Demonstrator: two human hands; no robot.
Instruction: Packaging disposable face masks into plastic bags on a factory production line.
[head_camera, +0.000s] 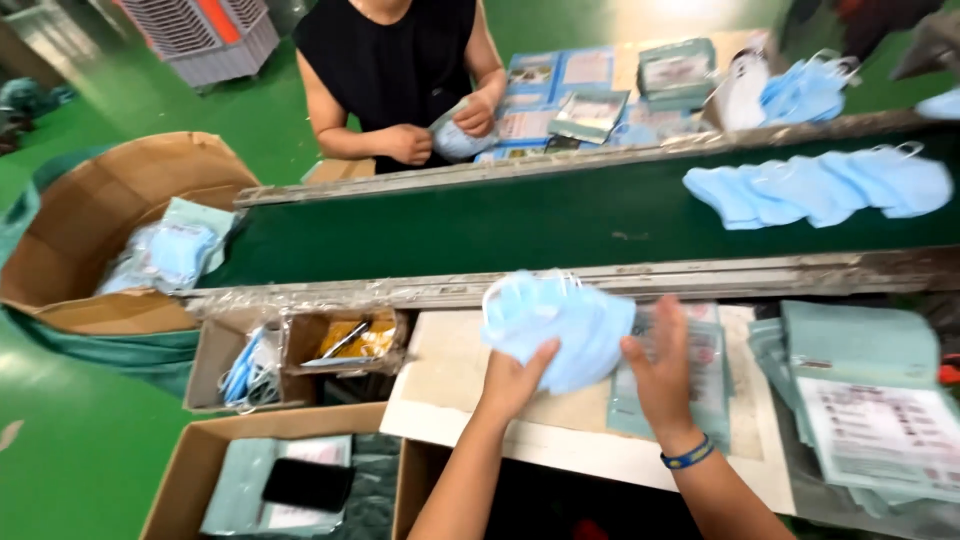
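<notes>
A stack of light blue face masks (558, 325) sits between the two hands, just on the near side of the green conveyor belt (520, 225) and above the pale table (450, 370). The left hand (512, 380) comes up from below — thumb hooked over the lower edge of the stack, fingers tucked behind it — so it grips the masks from underneath. The right hand (662, 365) stands at the stack's right edge, fingers spread and upright, thumb touching the masks; behind its fingers a clear plastic pouch (700, 370) lies on the table. Whether those fingers press the pouch or only the masks, I cannot tell. A blue wristband (687, 455) circles the right wrist. Both forearms rise from the near edge of the table, angled slightly toward each other.

On the belt, toward its right end, more blue masks (820, 185) lie overlapped in a row. Across the belt a person in a black sleeveless top (385, 60) holds another bundle in both hands. Left of the belt's end, an open cardboard box (110, 230) holds bagged masks. Right of the table lies a pile of teal printed pouches (870, 400).
</notes>
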